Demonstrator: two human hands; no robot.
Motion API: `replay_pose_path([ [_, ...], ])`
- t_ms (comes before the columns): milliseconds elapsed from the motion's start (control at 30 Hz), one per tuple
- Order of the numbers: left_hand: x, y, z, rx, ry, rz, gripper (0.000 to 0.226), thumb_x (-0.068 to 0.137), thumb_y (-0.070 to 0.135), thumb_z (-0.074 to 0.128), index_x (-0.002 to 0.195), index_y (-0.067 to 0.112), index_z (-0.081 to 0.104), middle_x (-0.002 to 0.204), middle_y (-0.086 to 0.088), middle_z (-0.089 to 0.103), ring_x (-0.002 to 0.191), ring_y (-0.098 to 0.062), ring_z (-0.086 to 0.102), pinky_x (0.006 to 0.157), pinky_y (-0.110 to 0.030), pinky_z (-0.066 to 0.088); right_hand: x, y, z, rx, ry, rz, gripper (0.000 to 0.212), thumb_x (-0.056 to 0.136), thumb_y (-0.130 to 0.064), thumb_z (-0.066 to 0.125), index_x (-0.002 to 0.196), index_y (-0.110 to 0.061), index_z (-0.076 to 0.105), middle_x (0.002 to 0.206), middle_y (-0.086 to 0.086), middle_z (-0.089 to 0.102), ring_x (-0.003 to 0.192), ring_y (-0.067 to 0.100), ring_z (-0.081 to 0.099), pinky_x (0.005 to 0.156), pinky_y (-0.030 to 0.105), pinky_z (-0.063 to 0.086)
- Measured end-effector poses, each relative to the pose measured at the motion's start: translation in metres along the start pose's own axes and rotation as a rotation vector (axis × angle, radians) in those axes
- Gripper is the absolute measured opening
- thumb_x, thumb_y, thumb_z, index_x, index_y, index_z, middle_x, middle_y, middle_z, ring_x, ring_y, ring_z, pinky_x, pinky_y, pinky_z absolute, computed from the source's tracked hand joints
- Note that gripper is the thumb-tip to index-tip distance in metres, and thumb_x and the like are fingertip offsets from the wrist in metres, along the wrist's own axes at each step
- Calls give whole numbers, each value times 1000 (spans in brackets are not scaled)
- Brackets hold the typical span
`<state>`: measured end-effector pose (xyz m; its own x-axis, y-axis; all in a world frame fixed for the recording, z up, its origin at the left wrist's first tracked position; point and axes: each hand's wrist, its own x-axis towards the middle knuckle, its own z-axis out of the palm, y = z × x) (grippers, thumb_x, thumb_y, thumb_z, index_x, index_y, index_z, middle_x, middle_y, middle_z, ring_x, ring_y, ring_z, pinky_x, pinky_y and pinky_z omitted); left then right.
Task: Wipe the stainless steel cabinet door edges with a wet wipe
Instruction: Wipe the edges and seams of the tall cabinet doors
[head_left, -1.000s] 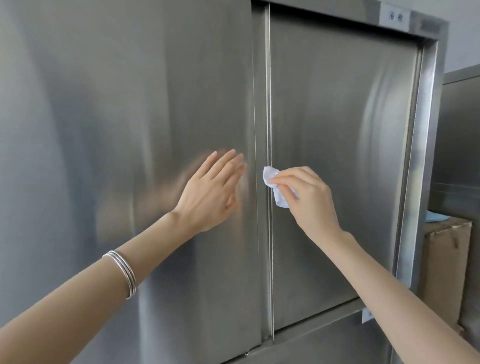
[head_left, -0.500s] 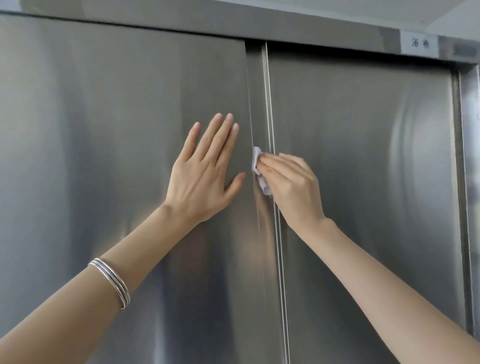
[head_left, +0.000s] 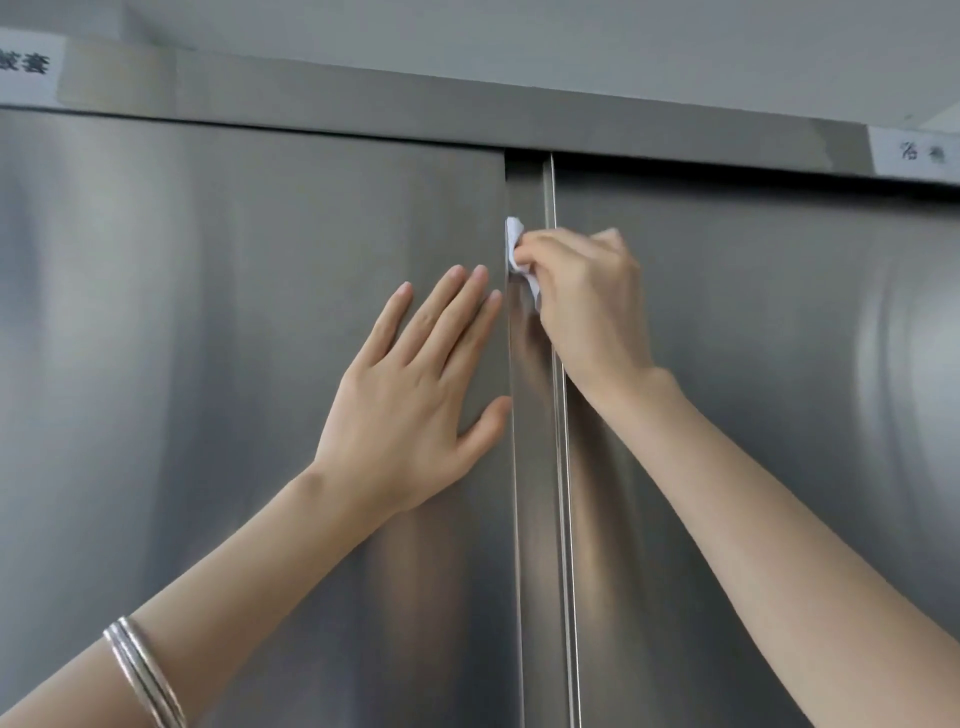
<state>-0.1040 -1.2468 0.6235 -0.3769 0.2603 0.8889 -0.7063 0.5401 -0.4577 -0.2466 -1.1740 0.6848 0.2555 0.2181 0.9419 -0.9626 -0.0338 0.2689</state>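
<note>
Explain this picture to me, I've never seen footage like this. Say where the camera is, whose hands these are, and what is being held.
No machine here: a person wears one camera on the head, so you see their own hands. The left hand lies flat, fingers straight, on the left steel cabinet door. The right hand pinches a crumpled white wet wipe against the vertical door edge, near its top. Silver bangles circle the left wrist.

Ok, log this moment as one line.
stage: wiping centre door edge near top | right hand: pinches crumpled white wet wipe against edge | left hand: flat on left stainless steel door
</note>
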Motion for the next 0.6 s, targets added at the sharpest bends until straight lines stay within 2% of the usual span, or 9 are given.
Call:
replay_pose_path([
  [67,0,0,0,3,-1,0,69,93,47,33,149,6,32,158,-9,26,147,-22,21,120,-46,18,32,4,6,-12,-39,68,14,75,6,56,80,-6,62,68,0,62,61,28,46,62,32,33],
  [133,0,0,-1,11,-11,0,70,93,47,33,150,7,32,158,-8,26,147,-22,20,120,-45,17,48,8,11,-54,-50,64,17,75,4,53,85,-8,60,67,3,63,64,31,51,62,28,30],
  [200,0,0,-2,14,-22,-3,69,93,47,34,149,7,32,158,-8,26,147,-22,20,120,-45,17,40,10,10,11,-33,39,11,87,-8,52,83,-7,62,62,6,61,62,33,51,65,30,38],
  [267,0,1,-3,12,-32,-5,70,93,47,34,149,7,32,158,-8,26,147,-22,20,121,-45,16,19,6,2,59,-17,10,26,93,-21,49,82,-5,67,59,6,62,58,32,50,68,34,41],
  [333,0,0,-3,15,-34,-4,70,93,47,34,149,7,32,158,-8,25,148,-22,19,121,-44,16,9,5,-3,81,-40,-19,32,92,-24,48,84,-4,70,64,7,68,58,32,55,70,34,39],
  [467,0,1,-2,20,-32,4,70,93,47,35,149,7,32,158,-9,25,147,-22,20,121,-44,15,45,16,3,42,-67,1,21,89,-15,52,90,-5,71,72,9,71,69,32,62,67,24,34],
  [500,0,1,-2,22,-34,2,70,93,48,35,150,7,32,158,-9,25,148,-22,20,121,-44,15,51,19,5,49,-81,22,19,88,-12,53,91,-6,71,77,8,71,73,30,63,69,24,37],
  [600,0,1,-2,19,-34,-3,70,93,48,35,150,7,31,158,-8,25,148,-22,19,121,-44,15,38,17,6,82,-93,-27,12,85,-7,58,80,-1,67,78,6,68,78,26,65,75,37,47],
])
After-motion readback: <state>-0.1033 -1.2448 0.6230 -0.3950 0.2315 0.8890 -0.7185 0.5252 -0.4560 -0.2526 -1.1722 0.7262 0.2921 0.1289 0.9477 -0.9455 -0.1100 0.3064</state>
